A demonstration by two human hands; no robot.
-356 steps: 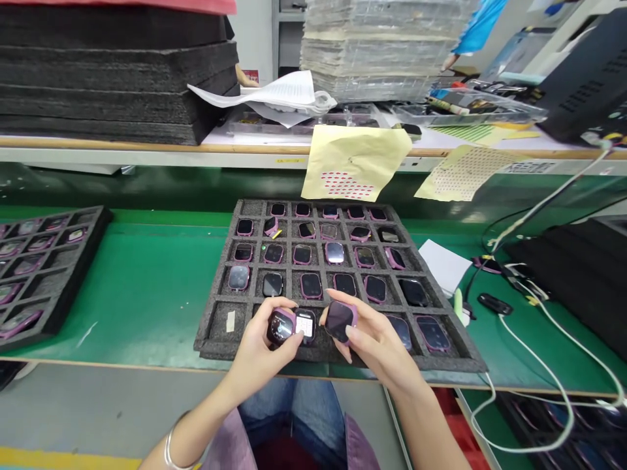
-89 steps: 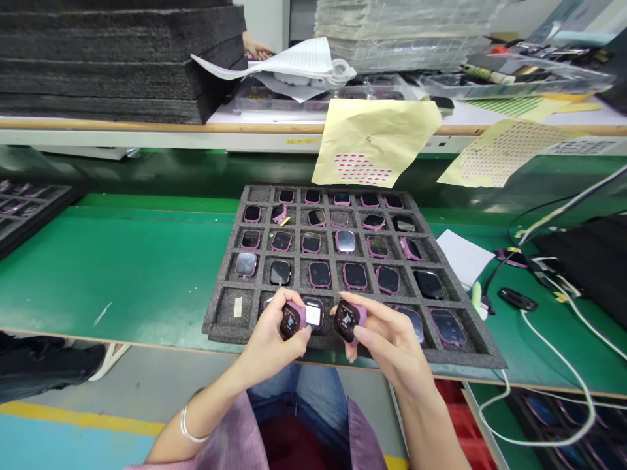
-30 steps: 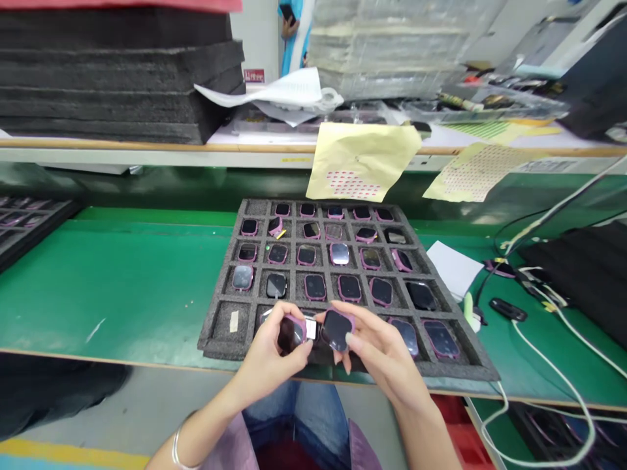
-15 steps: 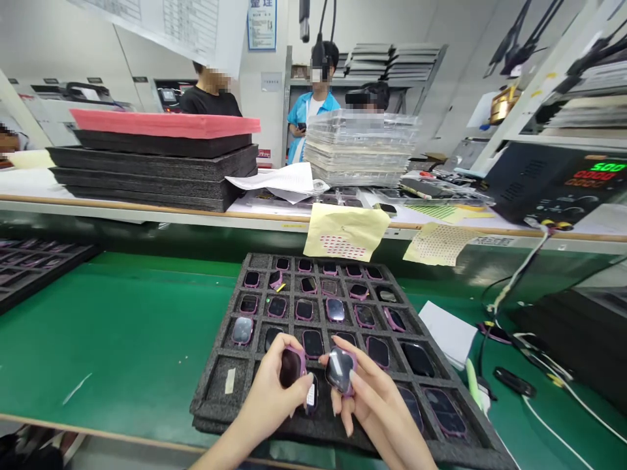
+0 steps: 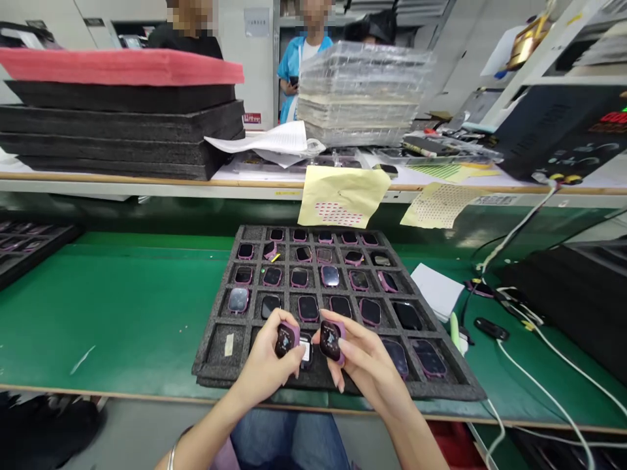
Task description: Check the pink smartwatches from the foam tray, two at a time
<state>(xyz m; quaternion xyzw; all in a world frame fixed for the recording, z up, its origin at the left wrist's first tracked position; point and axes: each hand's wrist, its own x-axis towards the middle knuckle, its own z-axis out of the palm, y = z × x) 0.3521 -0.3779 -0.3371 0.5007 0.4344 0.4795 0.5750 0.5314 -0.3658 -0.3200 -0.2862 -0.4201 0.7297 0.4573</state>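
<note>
Green bench (image 5: pixel 137 300) | foam tray (image 5: pixel 443 391), 5 rows | 2 hands (image 5: pixel 267 356), each curled round 1 watch (image 5: pixel 330 341)

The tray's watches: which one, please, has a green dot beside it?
The middle-row watch, second from left in the tray; a green dot shows only there.

Watches (image 5: pixel 308 308) sit in a divided tray (image 5: pixel 441 390) on a desk (image 5: pixel 137 307) (a second tray (image 5: pixel 42 262) lies far left), paper (image 5: pixel 437 291) just right, a shelf (image 5: pixel 196 187) behind.

Silver bangle (image 5: pixel 171 457), blue jeans (image 5: pixel 289 438), mauve cloth (image 5: pixel 226 455)
</note>
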